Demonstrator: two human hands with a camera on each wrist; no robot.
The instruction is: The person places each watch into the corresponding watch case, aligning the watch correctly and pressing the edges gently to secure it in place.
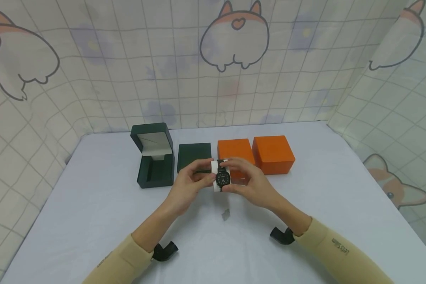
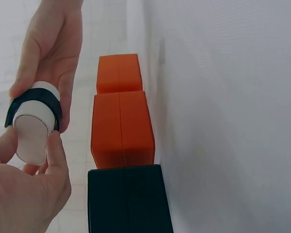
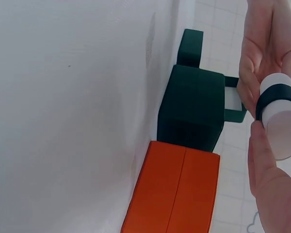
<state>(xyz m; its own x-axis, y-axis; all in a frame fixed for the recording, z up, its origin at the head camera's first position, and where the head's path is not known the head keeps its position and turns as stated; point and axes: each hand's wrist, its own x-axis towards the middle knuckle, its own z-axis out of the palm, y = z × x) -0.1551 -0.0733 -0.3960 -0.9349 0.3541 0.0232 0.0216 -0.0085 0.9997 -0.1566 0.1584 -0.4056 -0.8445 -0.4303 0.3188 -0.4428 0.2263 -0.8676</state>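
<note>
A black wristwatch (image 1: 223,178) is wrapped around a white watch cushion (image 1: 214,167), dial toward the head camera, and both hands hold them above the table. My left hand (image 1: 186,184) pinches the cushion's left end between thumb and fingers. From the other side, the thumb and fingers of my right hand (image 1: 253,184) grip the watch at the strap, top and bottom. In the left wrist view the dark strap (image 2: 41,97) circles the cushion (image 2: 31,138) around its middle. The right wrist view shows the cushion's flat end (image 3: 282,136); the dial is hidden there.
An open green watch box (image 1: 156,171) stands at the back left, its lid raised. A closed green box (image 1: 193,154) is beside it, then two orange boxes (image 1: 236,148) (image 1: 274,150). A small grey patch (image 1: 226,214) lies on the white tablecloth (image 1: 234,252).
</note>
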